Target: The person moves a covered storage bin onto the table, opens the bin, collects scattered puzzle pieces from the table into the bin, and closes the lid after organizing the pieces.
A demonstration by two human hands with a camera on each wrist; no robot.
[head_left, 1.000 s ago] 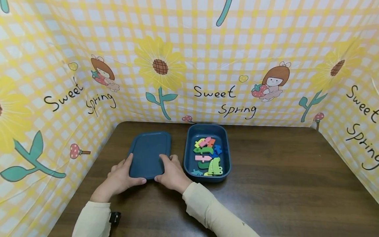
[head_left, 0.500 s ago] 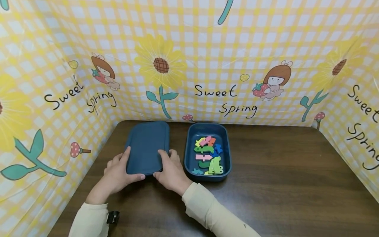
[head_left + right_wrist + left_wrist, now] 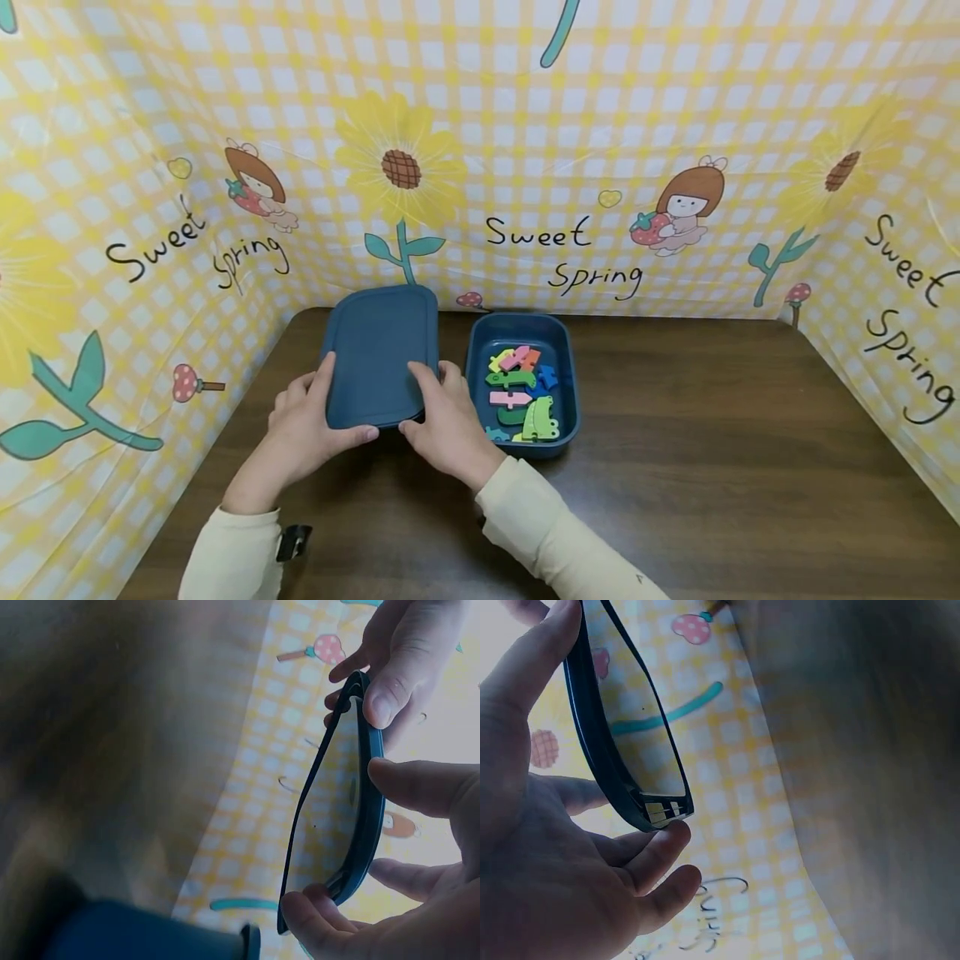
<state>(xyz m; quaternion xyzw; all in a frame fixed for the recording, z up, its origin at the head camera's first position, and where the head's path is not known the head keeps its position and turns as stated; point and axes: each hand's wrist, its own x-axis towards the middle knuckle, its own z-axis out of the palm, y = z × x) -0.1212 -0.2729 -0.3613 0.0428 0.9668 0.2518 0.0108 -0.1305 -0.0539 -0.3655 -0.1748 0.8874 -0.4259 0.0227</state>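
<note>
Both hands hold a dark blue rectangular lid up off the table in the head view. My left hand grips its left edge and near corner, thumb along the near edge. At the near right corner, my right hand pinches the rim between thumb and fingers. Both wrist views show the lid's rim from the side, with a shiny underside that shows the cloth pattern. Right of the lid stands a matching open box, with several colourful flat puzzle-like pieces inside, among them a light green one.
The brown wooden table runs under everything. Yellow checked cloth with printed flowers and figures rises behind and at both sides. A black strap sits by the left sleeve.
Both hands have lifted the lid off the table and moved it farther back, its far edge now overlapping the cloth in view. The box and its pieces stay in place.
</note>
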